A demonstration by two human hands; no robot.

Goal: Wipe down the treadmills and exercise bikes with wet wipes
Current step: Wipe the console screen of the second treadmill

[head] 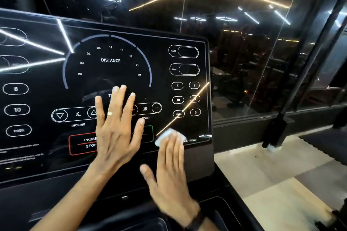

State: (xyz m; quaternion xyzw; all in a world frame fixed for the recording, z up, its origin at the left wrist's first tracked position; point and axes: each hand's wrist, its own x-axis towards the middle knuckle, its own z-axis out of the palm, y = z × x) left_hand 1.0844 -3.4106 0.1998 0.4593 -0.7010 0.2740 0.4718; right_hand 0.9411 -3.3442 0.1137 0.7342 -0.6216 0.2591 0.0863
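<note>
Head view: the left hand [114, 127] lies flat, fingers spread, on the treadmill console [105, 84]; the right hand [169, 170], fingers straight, presses the wet wipe [169, 136] under its fingertips, just right of the left; leaning there could likely trigger the pause/stop button [82, 143].
</note>
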